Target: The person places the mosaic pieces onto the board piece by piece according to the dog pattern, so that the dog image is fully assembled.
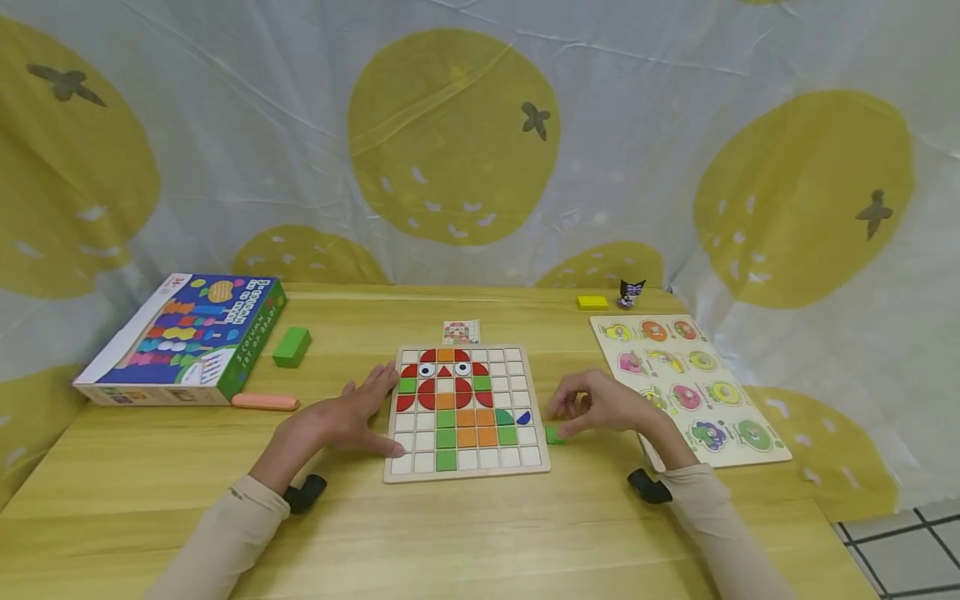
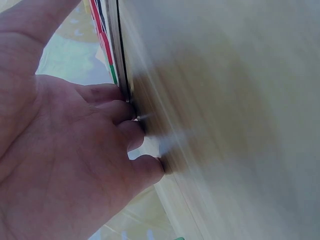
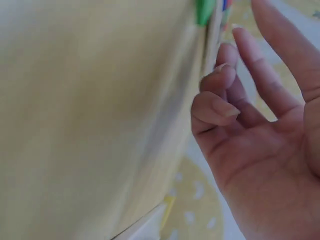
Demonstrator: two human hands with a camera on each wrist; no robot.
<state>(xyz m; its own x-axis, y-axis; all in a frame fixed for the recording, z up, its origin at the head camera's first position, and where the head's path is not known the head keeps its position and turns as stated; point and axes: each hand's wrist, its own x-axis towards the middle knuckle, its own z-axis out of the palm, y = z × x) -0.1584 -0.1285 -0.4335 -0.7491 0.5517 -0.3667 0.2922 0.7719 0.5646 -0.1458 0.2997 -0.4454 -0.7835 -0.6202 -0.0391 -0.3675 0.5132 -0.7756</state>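
A wooden table [image 1: 480, 542] carries a grid puzzle board [image 1: 466, 412] at its middle, with a small green tile [image 1: 555, 434] just beside the board's right edge and a small picture card [image 1: 461, 332] behind it. To the left lie a colourful box [image 1: 187, 337], a green block [image 1: 292, 346] and a pink stick [image 1: 265, 402]. To the right lie a fruit puzzle board [image 1: 686, 383], a yellow block [image 1: 592, 302] and a small figurine [image 1: 631, 293].
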